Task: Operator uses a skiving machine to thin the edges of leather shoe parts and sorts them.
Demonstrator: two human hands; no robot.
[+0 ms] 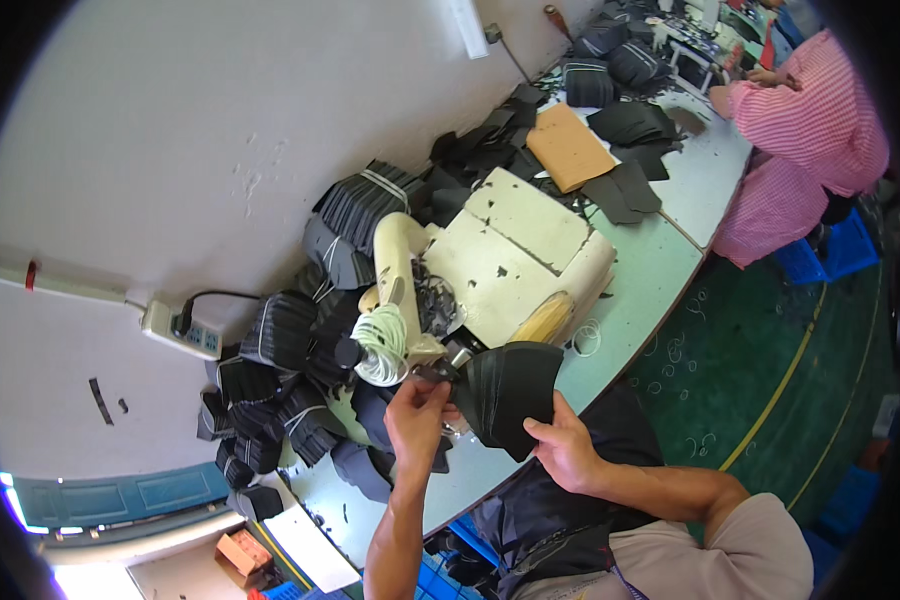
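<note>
Black fabric, a fan-shaped stack of cut pieces (510, 392), is up in both hands right in front of the cream-coloured machine (510, 262). The right hand (562, 447) is closed on the stack's lower edge, thumb on top, holding it just off the table (660, 270). The left hand (417, 410) pinches the stack's inner corner, fingers narrowed tight, right beside the machine's small metal head (the exact contact there is too dark to make out). A coil of white cord (382, 345) sits on the machine's arm, just above that left hand.

How far along? Judging from what lies around the machine, a good deal looks done: bundles of black pieces (280, 345), each bound with a white tie, are heaped on its wall side, with more further behind it. The stack in hand carries no tie that I can see, so binding it appears to be what is left. Loose black pieces (625, 190) lie past the machine's far end, next to a brown cardboard sheet (568, 147), apparently awaiting their turn.

Beyond that, a person in a pink checked top (815, 120) works at the table's far end.
</note>
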